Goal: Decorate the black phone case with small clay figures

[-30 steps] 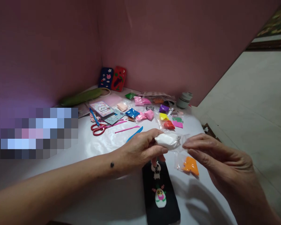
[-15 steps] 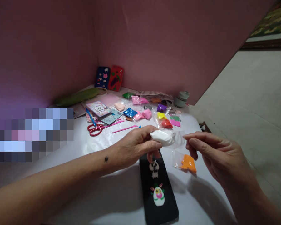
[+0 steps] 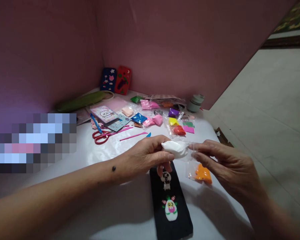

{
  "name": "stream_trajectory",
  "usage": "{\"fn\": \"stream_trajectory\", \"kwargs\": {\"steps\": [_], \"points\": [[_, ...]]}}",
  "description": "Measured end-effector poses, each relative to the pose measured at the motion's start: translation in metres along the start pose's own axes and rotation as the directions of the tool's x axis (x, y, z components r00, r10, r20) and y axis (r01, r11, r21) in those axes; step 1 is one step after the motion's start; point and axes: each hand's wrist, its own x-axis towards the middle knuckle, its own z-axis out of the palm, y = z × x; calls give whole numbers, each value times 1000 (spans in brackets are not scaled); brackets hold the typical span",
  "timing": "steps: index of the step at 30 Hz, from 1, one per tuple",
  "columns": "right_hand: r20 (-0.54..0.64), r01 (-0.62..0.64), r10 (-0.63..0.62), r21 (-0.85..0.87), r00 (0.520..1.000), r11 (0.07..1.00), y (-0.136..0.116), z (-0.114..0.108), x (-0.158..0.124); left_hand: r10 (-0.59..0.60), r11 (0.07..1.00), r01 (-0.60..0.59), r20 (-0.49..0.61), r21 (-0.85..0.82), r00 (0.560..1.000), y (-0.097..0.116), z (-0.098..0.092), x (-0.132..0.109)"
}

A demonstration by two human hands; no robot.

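A small clear bag of white modelling clay [image 3: 174, 148] is pinched between the thumb and fingers of my left hand [image 3: 146, 155]. From the right, my right hand [image 3: 226, 166] has its thumb and forefinger closed on the clear plastic end of this bag. Under my left hand lies a black phone case [image 3: 173, 226] with two clay figures on it. One is a panda-like figure [image 3: 166, 178], partly behind my fingers; the lower is a white figure [image 3: 171, 209] with green, pink and yellow parts. A bag of orange clay [image 3: 203, 173] lies beside the case, below my right hand.
Across the white table [image 3: 90, 166] lie red scissors [image 3: 101, 136], a pink modelling tool [image 3: 133, 136], cards [image 3: 105, 114] and several bags of coloured clay [image 3: 139, 118]. A small jar [image 3: 195, 103] stands at the back right. Two decorated cases [image 3: 123, 80] lean against the pink wall [image 3: 160, 50].
My right hand has moved left and closed its fingertips on the end of the plastic bag. My left hand still holds the white clay bag in about the same place.
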Motion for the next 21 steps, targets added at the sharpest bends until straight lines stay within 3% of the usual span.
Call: {"fn": "stream_trajectory", "kwargs": {"steps": [5,12,17,21], "points": [[15,7,-7,2,1000,1000,0,-1,1,-40,997,43,34,-71,999,0,0,-1],[58,-103,99,64,993,993,-6,-5,2,-31,993,35,37,-112,999,-1,-1,-1],[10,-250,267,389,964,887,1,-1,1,9,984,-5,21,-181,1000,-6,-3,1],[133,-333,308,478,942,813,11,1,0,31,986,-32,-10,-164,999,-7,-3,2]]}}
